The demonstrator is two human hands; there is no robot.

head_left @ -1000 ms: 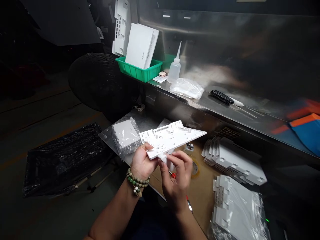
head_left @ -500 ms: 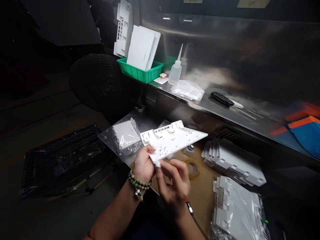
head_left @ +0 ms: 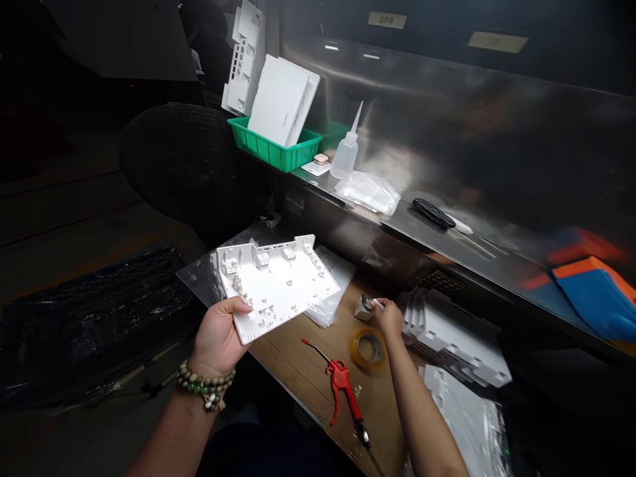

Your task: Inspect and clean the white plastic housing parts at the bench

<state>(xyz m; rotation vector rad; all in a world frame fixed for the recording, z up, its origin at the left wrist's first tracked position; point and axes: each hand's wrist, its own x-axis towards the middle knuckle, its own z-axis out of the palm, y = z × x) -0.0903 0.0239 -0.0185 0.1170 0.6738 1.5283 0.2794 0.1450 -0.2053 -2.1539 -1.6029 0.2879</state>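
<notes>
My left hand (head_left: 217,334), with a bead bracelet at the wrist, grips the near corner of a white plastic housing panel (head_left: 275,285) and holds it flat above the bench edge, ribbed side up. My right hand (head_left: 388,317) reaches forward to a small metal container (head_left: 364,308) on the brown bench top, pinching a small white piece at its top. A roll of clear tape (head_left: 368,346) lies just beside that hand. A red air blow gun (head_left: 342,381) lies on the bench between my arms.
Stacked white housings (head_left: 457,331) sit to the right, more in plastic film (head_left: 472,424) nearer me. On the steel shelf stand a green bin (head_left: 273,149) with white panels, a squeeze bottle (head_left: 346,147), a plastic bag (head_left: 368,192) and a black brush (head_left: 433,212). A black crate (head_left: 89,318) lies left.
My left hand has swung the panel left and turned it flat. My right hand left the panel's edge and reached out to the metal container. The blow gun is now uncovered.
</notes>
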